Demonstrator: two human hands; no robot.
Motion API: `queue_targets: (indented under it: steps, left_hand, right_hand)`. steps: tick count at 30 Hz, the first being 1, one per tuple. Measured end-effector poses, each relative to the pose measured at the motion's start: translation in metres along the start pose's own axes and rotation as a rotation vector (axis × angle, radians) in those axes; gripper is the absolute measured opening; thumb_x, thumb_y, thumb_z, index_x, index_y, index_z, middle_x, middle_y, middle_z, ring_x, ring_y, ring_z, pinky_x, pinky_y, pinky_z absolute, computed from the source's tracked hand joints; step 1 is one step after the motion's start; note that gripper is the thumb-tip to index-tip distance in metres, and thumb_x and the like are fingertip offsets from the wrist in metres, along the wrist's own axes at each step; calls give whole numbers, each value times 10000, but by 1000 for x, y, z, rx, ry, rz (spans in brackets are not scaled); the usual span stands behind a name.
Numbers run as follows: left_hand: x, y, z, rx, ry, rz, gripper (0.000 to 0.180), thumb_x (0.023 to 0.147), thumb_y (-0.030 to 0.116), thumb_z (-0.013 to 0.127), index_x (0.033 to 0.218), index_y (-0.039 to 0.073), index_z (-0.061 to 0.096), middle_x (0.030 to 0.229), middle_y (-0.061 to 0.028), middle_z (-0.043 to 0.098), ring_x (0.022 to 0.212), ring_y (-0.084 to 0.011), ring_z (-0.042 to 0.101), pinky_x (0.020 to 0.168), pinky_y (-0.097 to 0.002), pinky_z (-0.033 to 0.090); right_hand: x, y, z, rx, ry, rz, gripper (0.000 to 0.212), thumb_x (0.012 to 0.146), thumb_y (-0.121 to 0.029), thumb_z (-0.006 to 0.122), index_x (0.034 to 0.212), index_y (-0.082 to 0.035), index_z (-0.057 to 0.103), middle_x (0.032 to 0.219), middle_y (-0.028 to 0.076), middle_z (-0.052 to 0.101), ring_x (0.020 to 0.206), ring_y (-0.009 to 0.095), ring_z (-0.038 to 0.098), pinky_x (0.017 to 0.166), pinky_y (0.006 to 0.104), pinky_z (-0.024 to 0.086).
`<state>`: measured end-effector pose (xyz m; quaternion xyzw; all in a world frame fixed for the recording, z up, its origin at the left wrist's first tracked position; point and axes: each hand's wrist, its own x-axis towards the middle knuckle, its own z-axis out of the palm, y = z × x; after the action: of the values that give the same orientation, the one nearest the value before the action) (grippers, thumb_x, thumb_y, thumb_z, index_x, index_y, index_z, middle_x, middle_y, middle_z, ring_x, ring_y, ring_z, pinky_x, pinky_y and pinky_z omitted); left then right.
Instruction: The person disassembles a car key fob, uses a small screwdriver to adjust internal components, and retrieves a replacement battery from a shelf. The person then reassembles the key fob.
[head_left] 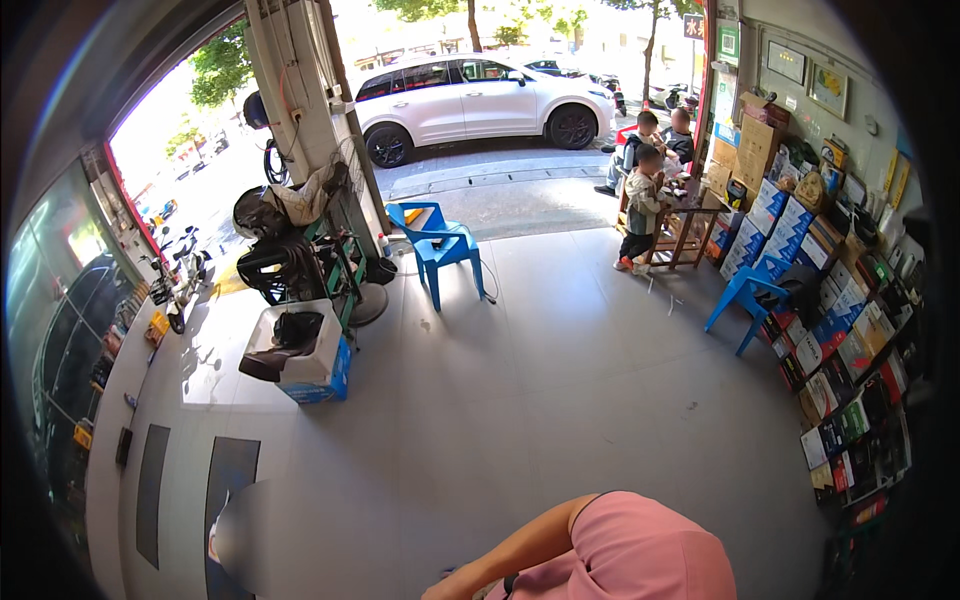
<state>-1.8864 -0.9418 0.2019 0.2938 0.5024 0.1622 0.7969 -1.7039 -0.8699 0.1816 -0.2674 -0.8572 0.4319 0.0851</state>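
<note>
A bent arm in a pink short sleeve (650, 545) rises from the lower edge. Its bare forearm (525, 545) slants down to the left and is cut off by the edge at about the wrist. I cannot tell for sure whether this arm is mine. Neither my left hand nor my right hand shows, so anything they hold is hidden. Grey tiled floor (500, 420) lies beyond the arm. A small dark strip (510, 582) shows beneath the forearm, too little of it to name.
Blue plastic armchairs stand mid-left (440, 250) and right (745, 300). A white bin (295, 350) rests on a blue box at left. Stacked cartons (765, 220) line the right wall. Several people (645, 195) gather round a wooden table (680, 235). Outside is a white car (480, 105).
</note>
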Motion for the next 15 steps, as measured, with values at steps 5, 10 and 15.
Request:
queue_targets:
  steps: [5,10,15]
  left_hand:
    - [114,156,-88,116,-80,0,354,975,348,463,982,50,654,743,-38,649,569,-95,555,462,-225,400]
    - [222,321,-151,310,-293,15,355,977,346,459,981,48,652,735,-38,646,567,-96,555,461,-225,399]
    - [320,479,-185,583,-519,75,392,982,374,448,977,29,635,679,-56,634,501,-107,546,436,-230,407]
  right_hand:
    - [121,106,-75,129,210,17,363,873,-315,562,905,26,682,827,276,650,749,434,618,669,498,496]
    - [172,147,-209,236,608,161,386,879,-341,580,1013,16,647,773,252,639,721,416,619,649,487,493]
    - [217,173,-343,519,656,324,254,907,-217,483,895,17,580,770,143,673,748,321,644,678,404,491]
